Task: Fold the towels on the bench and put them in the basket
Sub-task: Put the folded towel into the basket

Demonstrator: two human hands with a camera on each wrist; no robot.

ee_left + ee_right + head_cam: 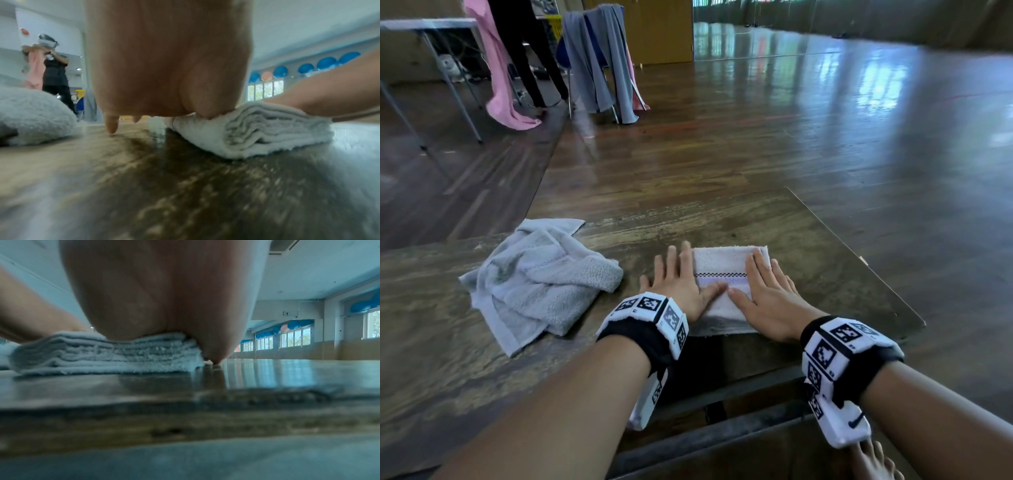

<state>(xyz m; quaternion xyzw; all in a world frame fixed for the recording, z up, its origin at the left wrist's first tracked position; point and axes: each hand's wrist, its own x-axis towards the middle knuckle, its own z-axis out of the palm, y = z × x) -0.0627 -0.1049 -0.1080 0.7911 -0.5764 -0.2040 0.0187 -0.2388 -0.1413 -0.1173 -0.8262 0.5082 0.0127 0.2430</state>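
A small white towel (719, 263) with a checked band lies folded into a thick stack on the wooden bench (808, 240). My left hand (681, 277) lies flat over its left edge, fingers straight, the thumb on the cloth. Flat on the towel's right side, my right hand (767, 291) presses down with straight fingers. The left wrist view shows the stacked layers (257, 129) under my left palm (168, 65). In the right wrist view the folded towel (107, 353) sits under my right palm (164, 293). A crumpled light grey towel (541, 277) lies to the left on the bench. No basket is in view.
The bench's right corner (914, 322) and near edge are close to my hands. A metal frame (722, 431) runs below the near edge. Far back left stand a folding table (431, 25), a person holding a pink towel (500, 68), and grey towels over a chair (599, 58).
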